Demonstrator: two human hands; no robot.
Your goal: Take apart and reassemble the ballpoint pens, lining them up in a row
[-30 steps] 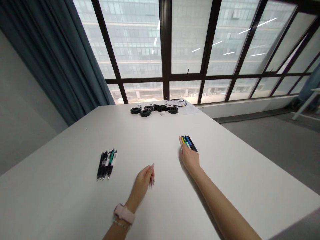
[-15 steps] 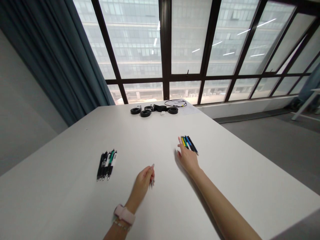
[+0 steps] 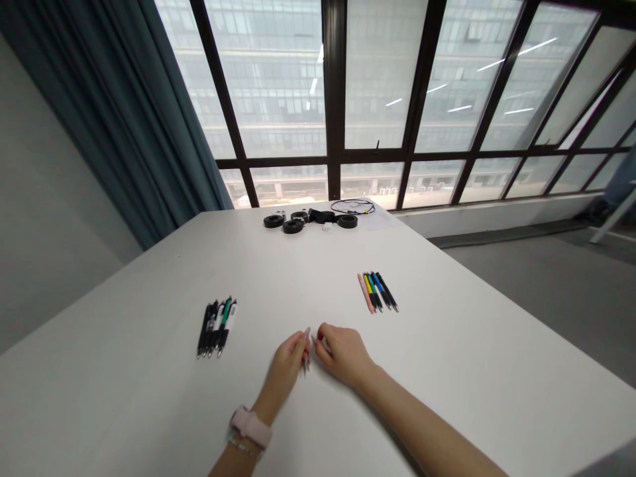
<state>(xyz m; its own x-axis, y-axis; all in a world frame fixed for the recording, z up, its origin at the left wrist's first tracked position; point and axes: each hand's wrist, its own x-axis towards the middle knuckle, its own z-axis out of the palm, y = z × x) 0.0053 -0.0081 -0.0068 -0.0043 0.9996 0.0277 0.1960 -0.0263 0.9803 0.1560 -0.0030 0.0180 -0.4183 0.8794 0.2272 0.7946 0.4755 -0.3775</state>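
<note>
Pens point(image 3: 378, 292) beside right hand point(image 3: 342, 354)

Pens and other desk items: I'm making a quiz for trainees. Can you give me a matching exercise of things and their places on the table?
Things:
1. coloured pens
2. dark pens
3. black rolls
4. hands: left hand, right hand

Places:
A. far edge, by the window
B. near middle
C. left side
D. right of centre

Pairs: 1-D, 2-C, 3-A, 4-B
</note>
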